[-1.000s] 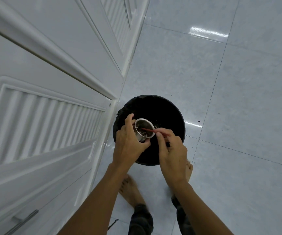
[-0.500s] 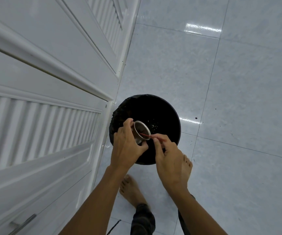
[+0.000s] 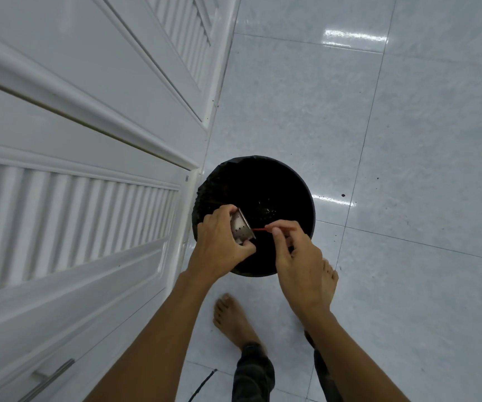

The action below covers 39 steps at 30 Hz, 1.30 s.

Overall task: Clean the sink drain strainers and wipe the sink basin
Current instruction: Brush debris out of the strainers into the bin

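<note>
Gripping one strainer [image 3: 241,229]: left hand [image 3: 219,248]; right hand [image 3: 300,265] pinching one red stick [image 3: 259,228]; one black bin [image 3: 258,181] below.

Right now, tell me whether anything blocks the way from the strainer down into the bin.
Nothing visible does. The left hand holds the strainer tilted over the open black bin, which has no lid on it. The right hand pinches a red stick at the strainer's mouth.

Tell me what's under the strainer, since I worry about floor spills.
The black bin lies below the strainer, pale specks visible inside. Its depths are too dark to make out.
</note>
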{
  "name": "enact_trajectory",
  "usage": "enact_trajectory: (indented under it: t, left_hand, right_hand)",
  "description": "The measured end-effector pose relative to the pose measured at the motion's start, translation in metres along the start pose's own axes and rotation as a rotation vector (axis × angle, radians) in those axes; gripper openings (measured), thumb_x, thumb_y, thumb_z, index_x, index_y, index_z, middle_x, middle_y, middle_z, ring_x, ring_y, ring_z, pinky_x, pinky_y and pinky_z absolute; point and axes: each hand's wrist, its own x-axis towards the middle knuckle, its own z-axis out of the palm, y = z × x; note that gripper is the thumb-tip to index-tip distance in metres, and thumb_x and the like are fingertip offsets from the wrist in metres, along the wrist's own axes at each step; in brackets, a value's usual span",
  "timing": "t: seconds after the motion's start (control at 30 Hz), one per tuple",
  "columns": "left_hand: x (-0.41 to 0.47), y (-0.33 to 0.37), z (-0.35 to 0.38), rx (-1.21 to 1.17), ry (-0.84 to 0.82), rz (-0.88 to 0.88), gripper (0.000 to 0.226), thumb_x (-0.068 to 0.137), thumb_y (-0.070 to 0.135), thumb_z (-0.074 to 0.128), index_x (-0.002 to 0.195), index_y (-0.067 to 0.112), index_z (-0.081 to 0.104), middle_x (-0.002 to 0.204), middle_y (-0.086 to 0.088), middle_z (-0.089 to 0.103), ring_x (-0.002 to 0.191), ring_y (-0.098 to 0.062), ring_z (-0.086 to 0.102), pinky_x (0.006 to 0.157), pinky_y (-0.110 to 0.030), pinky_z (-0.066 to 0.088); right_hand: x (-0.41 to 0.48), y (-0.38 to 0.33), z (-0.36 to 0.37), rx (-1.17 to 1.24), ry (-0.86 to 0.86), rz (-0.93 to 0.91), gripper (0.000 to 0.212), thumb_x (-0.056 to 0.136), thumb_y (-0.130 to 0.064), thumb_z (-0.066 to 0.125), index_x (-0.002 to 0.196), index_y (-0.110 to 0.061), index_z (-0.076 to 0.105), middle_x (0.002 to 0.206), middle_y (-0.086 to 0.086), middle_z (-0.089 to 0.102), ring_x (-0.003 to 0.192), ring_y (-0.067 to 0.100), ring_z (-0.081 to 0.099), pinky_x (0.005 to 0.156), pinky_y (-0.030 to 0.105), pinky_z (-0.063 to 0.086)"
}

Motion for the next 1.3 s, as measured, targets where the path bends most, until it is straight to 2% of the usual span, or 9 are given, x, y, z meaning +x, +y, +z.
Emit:
enact_trajectory:
  t: [0.1,0.27,0.37,0.53,0.63,0.77,0.93,1.13,1.3]
  left_hand:
    - [0.002,0.0,-0.001,0.045,-0.023,0.028,0.074,0.07,0.04,0.081,0.135,0.022,0.05,0.121,0.004,0.056,0.11,-0.019,0.05,0.105,-0.042,0.043]
    - [0.008,-0.001,-0.003,0.121,-0.023,-0.013,0.075,0.07,0.049,0.08,0.136,0.023,0.055,0.122,-0.001,0.062,0.112,-0.025,0.054,0.103,-0.044,0.044]
    - [0.009,0.003,-0.002,0.071,-0.036,0.001,0.079,0.069,0.051,0.081,0.137,0.024,0.051,0.121,0.002,0.062,0.111,-0.02,0.053,0.105,-0.04,0.042]
    - [0.009,0.004,-0.007,0.011,-0.086,-0.032,0.075,0.069,0.052,0.081,0.132,0.024,0.052,0.117,0.002,0.065,0.109,-0.022,0.061,0.104,-0.045,0.05]
    - [0.008,0.006,-0.009,-0.037,-0.101,-0.048,0.077,0.067,0.056,0.079,0.132,0.024,0.053,0.117,0.002,0.067,0.11,-0.022,0.063,0.101,-0.046,0.053]
    - [0.005,0.006,-0.01,-0.127,-0.072,-0.041,0.075,0.068,0.053,0.083,0.132,0.026,0.056,0.117,0.004,0.069,0.108,-0.017,0.066,0.094,-0.039,0.059]
    - [0.001,0.004,-0.008,-0.168,-0.074,-0.001,0.07,0.072,0.042,0.087,0.132,0.027,0.055,0.117,0.007,0.068,0.105,-0.01,0.066,0.086,-0.02,0.057]
    - [-0.003,0.005,-0.006,-0.242,-0.02,0.038,0.068,0.071,0.034,0.09,0.13,0.026,0.056,0.113,0.011,0.067,0.105,0.0,0.064,0.082,0.0,0.046]
    - [-0.006,0.003,0.0,-0.214,-0.041,-0.023,0.066,0.07,0.038,0.089,0.127,0.026,0.06,0.107,0.015,0.066,0.098,0.001,0.065,0.076,-0.002,0.048]
  right_hand:
    - [-0.002,0.005,0.002,0.025,-0.012,0.031,0.016,0.103,-0.02,0.057,0.112,-0.018,0.07,0.088,-0.015,0.063,0.078,-0.018,0.058,0.074,-0.008,0.036]
    - [0.01,0.023,0.008,0.236,0.03,0.246,0.02,0.105,-0.03,0.051,0.117,-0.023,0.065,0.096,-0.011,0.07,0.09,0.007,0.069,0.071,0.015,0.056]
    - [0.014,0.029,0.012,0.349,-0.065,0.311,0.015,0.104,-0.029,0.053,0.111,-0.024,0.066,0.091,-0.011,0.074,0.078,0.004,0.068,0.06,0.016,0.057]
    - [0.025,0.039,0.009,0.321,0.06,0.384,0.016,0.104,-0.032,0.052,0.11,-0.026,0.065,0.098,-0.011,0.075,0.083,0.008,0.07,0.065,0.023,0.058]
    - [0.026,0.035,0.009,0.492,-0.046,0.4,0.012,0.104,-0.025,0.054,0.108,-0.025,0.066,0.095,-0.01,0.077,0.075,-0.001,0.065,0.062,0.023,0.059]
    - [0.025,0.036,0.011,0.342,-0.002,0.422,0.013,0.105,-0.029,0.052,0.109,-0.025,0.064,0.098,-0.01,0.074,0.091,0.009,0.067,0.071,0.034,0.062]
    - [0.027,0.027,0.005,0.726,-0.047,0.532,0.014,0.104,-0.022,0.054,0.109,-0.022,0.068,0.1,-0.002,0.078,0.074,0.011,0.055,0.062,0.027,0.05]
    - [0.023,0.035,-0.002,0.303,-0.064,0.305,0.016,0.104,-0.026,0.054,0.112,-0.02,0.066,0.095,-0.016,0.072,0.097,0.003,0.064,0.084,0.019,0.051]
    - [0.011,0.034,-0.003,0.214,0.025,0.215,0.013,0.103,-0.031,0.054,0.107,-0.029,0.067,0.093,-0.025,0.065,0.09,-0.031,0.052,0.069,-0.012,0.033]
